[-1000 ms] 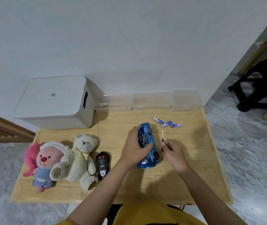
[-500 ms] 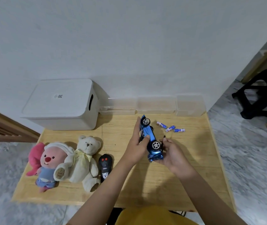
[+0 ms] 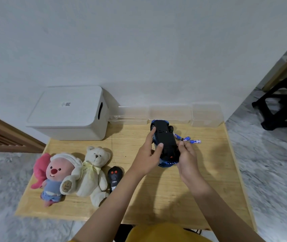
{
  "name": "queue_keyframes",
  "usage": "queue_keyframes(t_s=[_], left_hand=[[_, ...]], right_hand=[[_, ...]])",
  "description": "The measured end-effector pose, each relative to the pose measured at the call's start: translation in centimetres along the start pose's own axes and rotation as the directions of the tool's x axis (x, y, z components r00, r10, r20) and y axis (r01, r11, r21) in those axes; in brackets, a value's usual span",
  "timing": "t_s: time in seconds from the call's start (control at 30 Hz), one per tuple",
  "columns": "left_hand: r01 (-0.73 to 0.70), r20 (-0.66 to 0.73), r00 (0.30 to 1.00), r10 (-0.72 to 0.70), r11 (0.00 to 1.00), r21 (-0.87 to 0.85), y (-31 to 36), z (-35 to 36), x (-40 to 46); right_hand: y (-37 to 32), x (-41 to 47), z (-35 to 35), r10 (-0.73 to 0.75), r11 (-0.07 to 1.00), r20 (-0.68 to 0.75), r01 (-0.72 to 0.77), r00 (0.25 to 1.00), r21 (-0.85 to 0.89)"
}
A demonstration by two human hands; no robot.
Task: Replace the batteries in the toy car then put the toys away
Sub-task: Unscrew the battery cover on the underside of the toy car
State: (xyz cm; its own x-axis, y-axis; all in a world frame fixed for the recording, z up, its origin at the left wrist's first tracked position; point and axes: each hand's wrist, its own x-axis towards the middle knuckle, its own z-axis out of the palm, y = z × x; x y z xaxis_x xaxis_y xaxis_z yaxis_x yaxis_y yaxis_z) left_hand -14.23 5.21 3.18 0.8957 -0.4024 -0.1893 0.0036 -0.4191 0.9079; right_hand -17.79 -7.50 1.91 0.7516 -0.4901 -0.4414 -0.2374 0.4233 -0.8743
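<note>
Seen from the head camera, a person in a yellow top holds a blue toy car [image 3: 165, 142] belly-up above a pale wooden table [image 3: 156, 198], its black underside facing the lens and a wheel showing at the far right corner. The left hand [image 3: 148, 154] grips the car along its left flank, index finger stretched toward the front end and thumb pressed on the black underside. The right hand [image 3: 188, 156] steadies the car's right rear side while its fingers pinch a small dark-handled tool [image 3: 182, 139], apparently a screwdriver, whose tip cannot be made out. Just beyond that hand, three blue-and-white batteries [image 3: 190, 139] lie loose on the tabletop near the far edge. A black remote control [image 3: 114, 177] with two red buttons rests left of the arms, beside a cream teddy bear [image 3: 94, 172] wearing a yellow ribbon and a pink plush toy [image 3: 55, 175] in blue clothing, the two leaning together. A white lidded storage box [image 3: 69, 114] sits at the table's far left corner against the wall, and a row of clear plastic containers [image 3: 170, 113] lines the far edge to its right.
</note>
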Motion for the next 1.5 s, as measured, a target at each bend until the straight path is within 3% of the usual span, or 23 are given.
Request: queue_keyframes(t_s=[0.33,0.7,1.03,1.1,1.3,1.5], left_hand=[[0.050,-0.008,0.999,-0.049,0.999,0.011,-0.6,-0.2,-0.2],[0.064,-0.090,0.993,-0.081,0.982,-0.180,1.6,-1.0,-0.6],[0.040,-0.166,0.982,-0.089,0.958,-0.283,3.4,-1.8,-1.1],[-0.062,-0.268,0.963,-0.020,0.953,-0.295,6.1,-1.5,-1.3],[-0.074,-0.288,0.958,0.005,0.970,-0.231,7.3,-1.3,-1.6],[-0.066,-0.336,0.942,-0.001,0.980,-0.188,8.6,-1.9,-1.9]], right_hand=[[-0.6,-0.6,0.8,-0.147,0.980,0.022,0.148,0.989,-0.132],[-1.3,-1.9,0.7,-0.200,0.959,0.084,0.213,0.976,-0.186],[-4.1,-2.0,-0.8,-0.447,0.861,0.109,0.460,0.888,-0.218],[-7.6,-2.2,-0.8,-0.533,0.825,0.162,0.553,0.830,-0.117],[-9.5,-3.3,-0.3,-0.579,0.815,0.053,0.576,0.814,0.055],[-11.2,-3.9,0.2,-0.635,0.771,0.047,0.630,0.771,0.093]])
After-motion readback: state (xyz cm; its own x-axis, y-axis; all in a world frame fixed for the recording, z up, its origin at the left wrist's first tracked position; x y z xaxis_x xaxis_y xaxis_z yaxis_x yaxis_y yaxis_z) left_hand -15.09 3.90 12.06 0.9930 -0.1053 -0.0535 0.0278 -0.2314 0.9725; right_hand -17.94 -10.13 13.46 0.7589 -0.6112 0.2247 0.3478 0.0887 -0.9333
